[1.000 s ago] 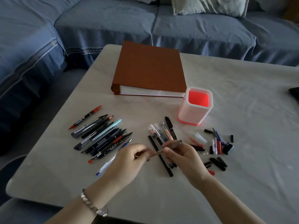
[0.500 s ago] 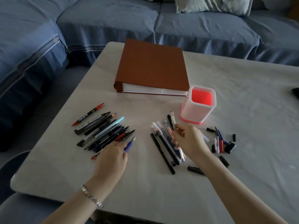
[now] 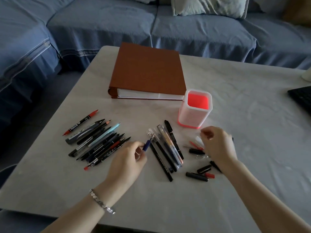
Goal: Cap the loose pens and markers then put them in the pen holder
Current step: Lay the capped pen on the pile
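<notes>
Tabletop [image 3: 235, 115]: left fingers [image 3: 138, 145] now pinch blue pen [image 3: 148, 144]; right fingers [image 3: 207, 134] reached caps [image 3: 196, 151], grip unclear

We see a dim, blue-tinted scene under soft, even light, with no hard shadows. The pale table [image 3: 244, 132] is the brightest surface, with faint shading beneath the forearms. The pen holder [image 3: 190, 118] glows vivid red inside, nearly overexposed. Motion blur smears the right hand [image 3: 217, 145], while the left hand [image 3: 127, 160] and its blue pen [image 3: 147, 144] look sharp. The sofa [image 3: 101, 22] bends toward the frame's edges, and the lower left corner is darkest.
</notes>
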Available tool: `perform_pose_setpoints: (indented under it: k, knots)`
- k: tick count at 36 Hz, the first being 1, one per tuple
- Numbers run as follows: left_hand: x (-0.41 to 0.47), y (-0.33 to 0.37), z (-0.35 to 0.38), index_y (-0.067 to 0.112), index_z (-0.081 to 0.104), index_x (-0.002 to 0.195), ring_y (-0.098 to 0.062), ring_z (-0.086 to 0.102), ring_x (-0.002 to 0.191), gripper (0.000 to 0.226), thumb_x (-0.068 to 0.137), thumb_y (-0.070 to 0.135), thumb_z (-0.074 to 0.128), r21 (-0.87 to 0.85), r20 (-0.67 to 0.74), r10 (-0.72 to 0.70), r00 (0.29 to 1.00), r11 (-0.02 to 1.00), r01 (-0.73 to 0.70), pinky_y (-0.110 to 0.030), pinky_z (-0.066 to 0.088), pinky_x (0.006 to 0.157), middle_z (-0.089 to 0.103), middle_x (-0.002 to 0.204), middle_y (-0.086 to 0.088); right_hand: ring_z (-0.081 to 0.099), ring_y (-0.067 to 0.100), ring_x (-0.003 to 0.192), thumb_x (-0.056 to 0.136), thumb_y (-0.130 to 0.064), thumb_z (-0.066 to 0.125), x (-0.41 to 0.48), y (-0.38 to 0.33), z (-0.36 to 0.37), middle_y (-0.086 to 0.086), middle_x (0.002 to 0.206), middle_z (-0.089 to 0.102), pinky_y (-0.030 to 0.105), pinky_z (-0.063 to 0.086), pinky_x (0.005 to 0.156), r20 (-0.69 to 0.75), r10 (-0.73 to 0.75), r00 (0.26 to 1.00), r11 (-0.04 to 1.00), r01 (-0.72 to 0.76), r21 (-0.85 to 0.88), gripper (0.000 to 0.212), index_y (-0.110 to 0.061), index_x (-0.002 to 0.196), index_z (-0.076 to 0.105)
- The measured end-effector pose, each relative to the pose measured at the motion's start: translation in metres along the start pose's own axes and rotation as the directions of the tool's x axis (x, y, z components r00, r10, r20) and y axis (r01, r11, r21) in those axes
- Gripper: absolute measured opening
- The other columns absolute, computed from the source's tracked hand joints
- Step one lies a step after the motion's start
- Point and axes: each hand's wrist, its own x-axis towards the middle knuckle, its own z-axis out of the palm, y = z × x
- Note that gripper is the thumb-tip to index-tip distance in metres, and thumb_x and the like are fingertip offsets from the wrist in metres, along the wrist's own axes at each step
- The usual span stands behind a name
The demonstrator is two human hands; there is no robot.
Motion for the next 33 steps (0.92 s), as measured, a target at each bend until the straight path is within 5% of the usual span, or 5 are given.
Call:
perform_pose_setpoints:
  k: [6,12,20,27,33]
  knots:
    - [0.003,0.007,0.008,0.013,0.061,0.1,-0.004,0.051,0.072,0.016,0.085,0.01,0.057,-0.036,-0.012,0.054,0.998,0.998,-0.055,-0.009,0.04,0.063,0.047,0.084,0.011,0.055,0.029,0.075,0.085,-0.013,0.05,0.022,0.048,-0.024,0.014,0.089,0.064,0.032,0.043,0.064,0.009,0.127,0.992,0.983,-0.125,-0.138,0.019,-0.008,0.078,0.066]
    - [0.002,0.012,0.006,0.013,0.06,0.109,-0.004,0.055,0.078,0.021,0.088,0.014,0.054,-0.059,0.055,0.068,0.996,0.996,-0.065,-0.002,0.039,0.064,0.061,0.089,0.004,0.058,0.034,0.081,0.087,-0.02,0.052,0.03,0.054,-0.014,0.016,0.094,0.064,0.034,0.048,0.068,0.095,0.229,0.969,0.943,-0.197,-0.269,0.022,-0.004,0.089,0.067]
    - [0.001,0.014,-0.002,0.021,0.061,0.108,-0.01,0.058,0.08,0.021,0.089,0.018,0.053,-0.044,0.083,0.114,0.99,0.993,-0.111,-0.029,0.052,0.073,0.062,0.089,0.011,0.06,0.029,0.087,0.085,-0.022,0.059,0.026,0.053,-0.013,0.011,0.098,0.066,0.036,0.051,0.074,0.116,0.318,0.941,0.946,-0.308,-0.098,0.024,-0.01,0.105,0.063]
    - [0.0,0.018,-0.005,0.027,0.061,0.105,-0.008,0.056,0.078,0.02,0.088,0.017,0.055,-0.075,0.099,0.144,0.985,0.988,-0.137,-0.016,0.048,0.065,0.061,0.087,0.015,0.059,0.023,0.076,0.084,-0.009,0.056,0.007,0.025,-0.021,0.01,0.092,0.065,0.028,0.048,0.069,0.076,0.085,0.993,0.993,-0.091,0.071,0.016,-0.006,0.095,0.068]
    - [-0.003,0.025,-0.009,0.026,0.063,0.094,0.0,0.056,0.075,0.023,0.084,0.006,0.06,-0.213,0.068,0.157,0.985,0.967,-0.14,-0.003,0.041,0.061,0.06,0.078,0.008,0.055,-0.003,0.065,0.083,-0.008,0.062,-0.021,-0.021,-0.028,-0.012,0.076,0.058,0.004,0.043,0.065,0.218,-0.172,0.961,0.915,0.074,0.397,0.021,-0.029,0.088,0.063]
